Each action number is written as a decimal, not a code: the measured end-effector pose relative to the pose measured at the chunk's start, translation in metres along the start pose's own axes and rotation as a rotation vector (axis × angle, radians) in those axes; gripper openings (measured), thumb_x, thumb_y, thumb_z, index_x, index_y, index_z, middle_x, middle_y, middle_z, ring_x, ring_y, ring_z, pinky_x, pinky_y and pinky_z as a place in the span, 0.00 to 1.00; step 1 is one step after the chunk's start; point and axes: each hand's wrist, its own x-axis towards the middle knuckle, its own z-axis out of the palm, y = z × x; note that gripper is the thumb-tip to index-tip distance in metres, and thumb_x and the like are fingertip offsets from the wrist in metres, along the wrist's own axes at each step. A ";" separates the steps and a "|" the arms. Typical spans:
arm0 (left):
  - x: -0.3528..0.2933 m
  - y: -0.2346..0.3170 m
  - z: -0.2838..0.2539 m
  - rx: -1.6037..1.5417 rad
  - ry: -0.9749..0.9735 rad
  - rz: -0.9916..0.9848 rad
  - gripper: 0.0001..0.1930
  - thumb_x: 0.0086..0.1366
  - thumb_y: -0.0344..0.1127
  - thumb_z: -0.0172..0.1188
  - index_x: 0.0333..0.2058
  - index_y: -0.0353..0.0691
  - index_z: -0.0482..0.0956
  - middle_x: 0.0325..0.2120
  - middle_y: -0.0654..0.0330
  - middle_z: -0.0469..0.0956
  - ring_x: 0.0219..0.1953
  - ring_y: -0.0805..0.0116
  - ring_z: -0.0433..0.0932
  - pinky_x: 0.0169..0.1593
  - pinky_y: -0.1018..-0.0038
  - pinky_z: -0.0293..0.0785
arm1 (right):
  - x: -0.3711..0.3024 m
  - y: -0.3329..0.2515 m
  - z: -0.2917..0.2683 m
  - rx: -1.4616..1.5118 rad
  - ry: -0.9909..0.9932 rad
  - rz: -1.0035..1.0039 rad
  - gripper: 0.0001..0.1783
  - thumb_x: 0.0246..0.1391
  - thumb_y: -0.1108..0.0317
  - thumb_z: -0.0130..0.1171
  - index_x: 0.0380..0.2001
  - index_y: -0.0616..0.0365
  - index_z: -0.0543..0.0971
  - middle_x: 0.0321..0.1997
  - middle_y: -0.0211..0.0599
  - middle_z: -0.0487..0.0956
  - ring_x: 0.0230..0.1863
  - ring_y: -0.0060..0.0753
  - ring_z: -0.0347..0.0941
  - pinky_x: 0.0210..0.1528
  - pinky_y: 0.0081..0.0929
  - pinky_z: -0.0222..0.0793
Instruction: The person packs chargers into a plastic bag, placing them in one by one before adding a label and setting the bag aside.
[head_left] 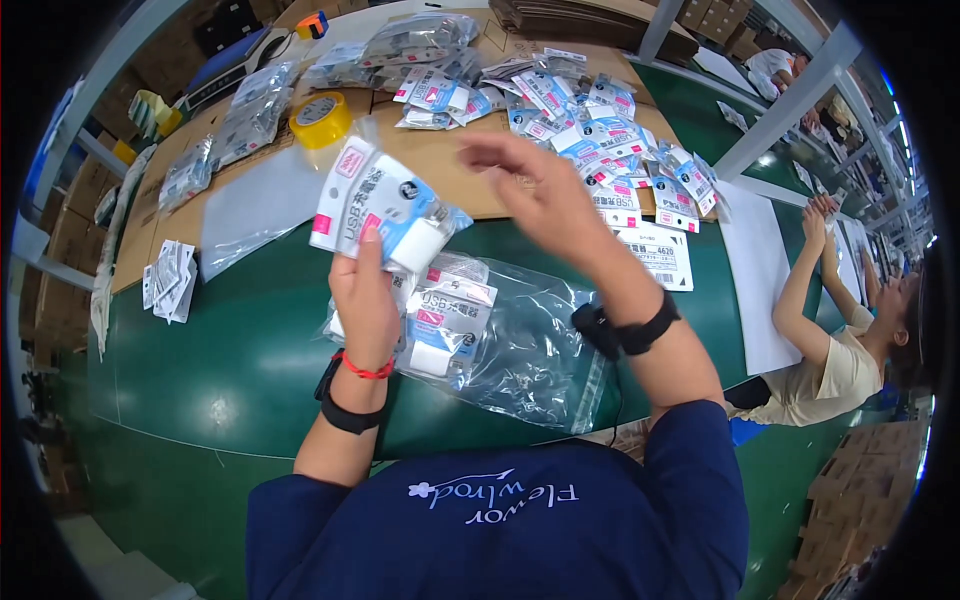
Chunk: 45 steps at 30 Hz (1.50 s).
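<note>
Far to the left of the clear bag (540, 360), we have a stack of white cards (168, 280) on the green table (220, 370). Nearer, beyond the bag's left end, lie a clear plastic sheet (250, 225) and a yellow tape roll (328, 132). Our left hand (365, 305) is closed on a bunch of white-and-blue packs (375, 215), raised above the bag's left end. Below it, more packs (445, 320) lie at that end; we cannot tell whether they are inside the bag or on it. Our right hand (525, 185), blurred, hovers beyond the bag with its fingers loosely spread and nothing in them. Beyond the bag and to its right is the loose heap of packs (600, 135). We judge the step in hand to be handling packs as a bunch. A next pick would call for narrowing our right fingers on one pack and a firm left grip.
</note>
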 end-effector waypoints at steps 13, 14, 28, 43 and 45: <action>-0.024 -0.026 0.013 -0.922 -0.064 -0.817 0.20 0.68 0.38 0.50 0.55 0.35 0.65 0.52 0.48 0.72 0.58 0.56 0.70 0.53 0.68 0.73 | -0.004 0.044 -0.036 -0.252 0.116 0.274 0.09 0.57 0.69 0.54 0.38 0.59 0.80 0.28 0.30 0.80 0.33 0.20 0.74 0.41 0.20 0.68; -0.024 -0.025 0.016 -0.911 -0.064 -0.815 0.20 0.68 0.39 0.50 0.56 0.35 0.65 0.52 0.48 0.72 0.57 0.57 0.71 0.53 0.68 0.73 | -0.010 0.030 -0.026 -0.079 0.070 0.345 0.10 0.58 0.67 0.55 0.38 0.60 0.80 0.29 0.29 0.79 0.33 0.16 0.71 0.38 0.17 0.67; -0.031 -0.003 0.020 -0.238 -0.265 -0.463 0.20 0.63 0.28 0.58 0.53 0.36 0.65 0.44 0.56 0.76 0.46 0.70 0.77 0.50 0.74 0.74 | -0.101 -0.006 -0.010 1.143 -0.168 0.479 0.33 0.57 0.70 0.56 0.64 0.61 0.58 0.55 0.38 0.72 0.54 0.24 0.69 0.55 0.23 0.63; -0.056 -0.019 0.048 0.394 -0.386 0.001 0.14 0.66 0.36 0.56 0.46 0.34 0.72 0.35 0.61 0.79 0.37 0.76 0.76 0.40 0.78 0.72 | -0.109 -0.016 0.024 0.801 0.407 0.481 0.36 0.55 0.71 0.59 0.64 0.60 0.57 0.56 0.40 0.71 0.56 0.29 0.68 0.59 0.28 0.61; -0.056 -0.022 0.049 0.378 -0.348 -0.031 0.14 0.66 0.37 0.55 0.46 0.34 0.72 0.36 0.61 0.79 0.37 0.76 0.76 0.41 0.78 0.72 | -0.108 -0.019 0.023 0.789 0.409 0.503 0.35 0.55 0.71 0.59 0.64 0.60 0.57 0.56 0.40 0.71 0.56 0.29 0.68 0.60 0.28 0.61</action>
